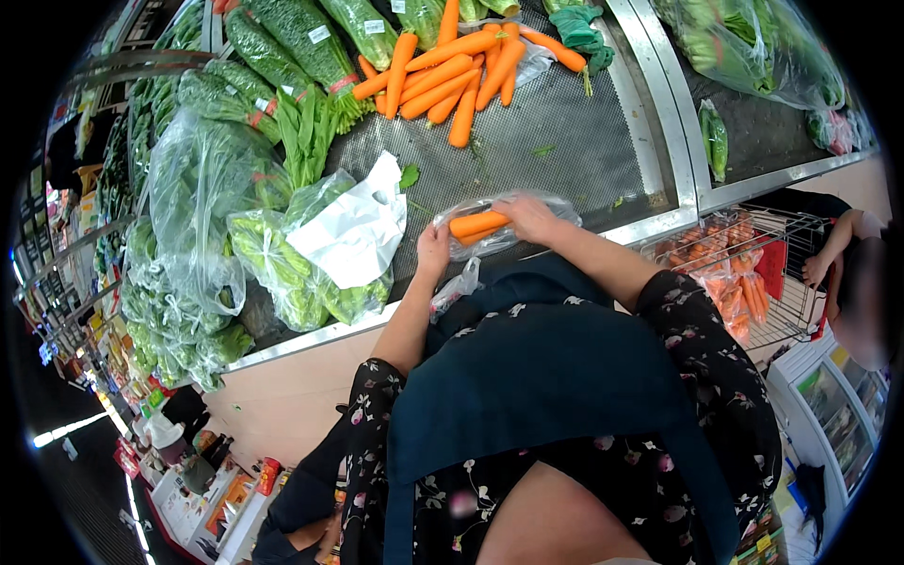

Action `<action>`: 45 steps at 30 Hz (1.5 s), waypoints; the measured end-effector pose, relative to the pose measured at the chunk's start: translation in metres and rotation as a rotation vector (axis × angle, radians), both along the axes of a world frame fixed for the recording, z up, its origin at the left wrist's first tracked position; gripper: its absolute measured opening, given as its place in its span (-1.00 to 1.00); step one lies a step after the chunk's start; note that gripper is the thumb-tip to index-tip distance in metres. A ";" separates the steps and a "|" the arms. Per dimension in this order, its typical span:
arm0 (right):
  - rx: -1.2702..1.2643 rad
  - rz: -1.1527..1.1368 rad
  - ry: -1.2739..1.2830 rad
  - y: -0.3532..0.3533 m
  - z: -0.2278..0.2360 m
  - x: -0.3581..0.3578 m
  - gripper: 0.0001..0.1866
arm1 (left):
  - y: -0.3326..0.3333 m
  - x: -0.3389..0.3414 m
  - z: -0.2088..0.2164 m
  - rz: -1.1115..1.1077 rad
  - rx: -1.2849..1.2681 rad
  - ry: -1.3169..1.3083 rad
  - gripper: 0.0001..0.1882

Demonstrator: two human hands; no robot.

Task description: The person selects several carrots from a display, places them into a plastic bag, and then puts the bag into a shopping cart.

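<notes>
Two or so orange carrots lie in a clear plastic bag close to the display's front edge. My right hand is closed over their right end. At their left, my left hand pinches the edge of the bag, its fingertips partly hidden. A small crumpled plastic bag hangs below, between my left forearm and my apron. Farther back, loose carrots are piled on the dark mesh mat. A white sheet rests on bagged greens to the left of my hands.
Bagged leafy greens crowd the left side, with wrapped green bundles behind. A metal divider runs along the right. Beyond the front edge at right stands a wire cart with bagged carrots, beside another person's arm.
</notes>
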State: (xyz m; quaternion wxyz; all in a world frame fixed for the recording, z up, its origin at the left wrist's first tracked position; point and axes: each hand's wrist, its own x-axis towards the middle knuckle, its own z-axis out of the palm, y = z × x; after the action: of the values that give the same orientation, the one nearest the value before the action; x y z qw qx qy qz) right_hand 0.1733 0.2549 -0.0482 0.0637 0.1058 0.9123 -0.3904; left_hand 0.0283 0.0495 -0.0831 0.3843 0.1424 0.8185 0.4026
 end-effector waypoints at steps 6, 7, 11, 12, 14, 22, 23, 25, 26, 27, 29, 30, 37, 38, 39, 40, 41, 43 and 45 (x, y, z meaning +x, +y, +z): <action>0.024 -0.020 -0.042 0.002 0.018 0.005 -0.59 | -0.016 -0.005 0.040 0.138 0.013 0.033 -0.82; 0.123 -0.043 -0.009 0.006 0.026 0.011 -0.61 | -0.019 -0.003 0.046 0.205 0.061 0.020 -0.83; 0.377 -0.060 -0.107 0.015 0.038 0.033 -0.73 | -0.029 0.003 0.090 0.027 -0.015 0.308 -0.88; 0.337 -0.176 -0.045 0.010 0.052 0.035 -0.80 | -0.025 0.010 0.110 0.065 0.036 0.310 -0.88; 0.403 -0.093 -0.194 0.005 0.083 0.037 -0.82 | -0.028 0.013 0.123 0.089 0.151 0.222 -0.89; 0.379 -0.272 -0.302 -0.030 0.127 0.065 -0.68 | -0.028 0.023 0.178 0.235 0.758 -0.911 -0.90; 0.320 -0.275 -0.171 -0.031 0.130 0.067 -0.64 | -0.036 0.021 0.174 0.357 0.682 -0.911 -0.96; 0.379 -0.288 0.004 -0.035 0.112 0.062 -0.63 | -0.040 0.008 0.177 0.313 0.686 -0.993 -0.90; 0.352 -0.329 -0.027 -0.034 0.118 0.061 -0.64 | -0.027 0.009 0.187 0.356 0.683 -0.969 -0.86; 0.319 -0.362 -0.045 -0.037 0.130 0.060 -0.64 | -0.027 0.006 0.186 0.329 0.665 -0.932 -0.86; 0.249 -0.434 -0.002 -0.036 0.136 0.064 -0.65 | -0.018 0.000 0.165 0.257 0.617 -0.859 -0.87; 0.209 -0.465 0.060 -0.034 0.126 0.068 -0.66 | -0.015 -0.005 0.153 0.215 0.597 -0.810 -0.87; 0.262 -0.617 -0.312 -0.075 0.043 0.115 -0.57 | -0.040 -0.017 0.067 -0.283 0.289 -0.466 -0.88; 0.284 -0.641 -0.292 -0.083 0.038 0.121 -0.56 | -0.048 -0.015 0.050 -0.322 0.249 -0.465 -0.88; 0.305 -0.663 -0.271 -0.088 0.038 0.123 -0.55 | -0.055 -0.012 0.031 -0.358 0.214 -0.465 -0.88; 0.264 -0.670 -0.277 -0.089 0.044 0.117 -0.55 | -0.065 -0.011 0.015 -0.354 0.194 -0.452 -0.88; 0.264 -0.672 -0.284 -0.089 0.047 0.116 -0.55 | -0.070 -0.009 0.003 -0.369 0.164 -0.473 -0.88; 0.264 -0.685 -0.298 -0.091 0.051 0.115 -0.56 | -0.076 -0.007 -0.014 -0.381 0.126 -0.483 -0.87; 0.244 -0.713 -0.313 -0.090 0.048 0.113 -0.53 | -0.076 -0.006 -0.023 -0.384 0.109 -0.486 -0.87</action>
State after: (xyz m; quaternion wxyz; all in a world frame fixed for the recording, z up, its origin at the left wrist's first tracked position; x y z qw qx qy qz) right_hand 0.2860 0.1649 -0.0004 0.0493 0.4805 0.8374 -0.2560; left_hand 0.0220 -0.0264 -0.1063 0.6294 0.2145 0.6382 0.3880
